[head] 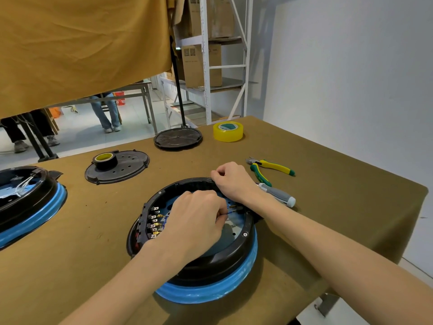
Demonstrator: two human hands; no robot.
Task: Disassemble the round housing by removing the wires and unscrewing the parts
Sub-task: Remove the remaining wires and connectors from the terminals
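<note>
- Leftmost, a second round black housing with a blue band (pixel 28 207) lies cut by the picture's edge, well to the left of the round black housing with a blue lower ring (pixel 206 273) that sits open side up near the front of the brown cloth-covered table (pixel 328 207).
- Behind and to the left of the central housing lies a flat black perforated round cover (pixel 124 168), with a roll of black tape with a yellow core (pixel 104 160) resting on it.
- Inside the central housing, along its left wall, runs a row of metal terminals (pixel 154 222).
- Over the housing's middle the left hand (pixel 199 221) reaches in, its fingers curled and pinching a thin blue wire (pixel 230 212) that leads to a connector at the housing's right wall.
- Straight behind the housing, at the table's far edge, lies a ribbed black round lid (pixel 178 138).
- On the housing's far right rim the right hand (pixel 230 180) rests with fingers curled; whether they grip the rim itself I cannot tell.
- Behind and right of the housing stands a roll of clear yellow packing tape (pixel 228 131).
- Just right of the housing lies a grey-handled screwdriver (pixel 280 195), partly under the right wrist.
- Farther right lie yellow-and-green-handled pliers (pixel 271 167).
</note>
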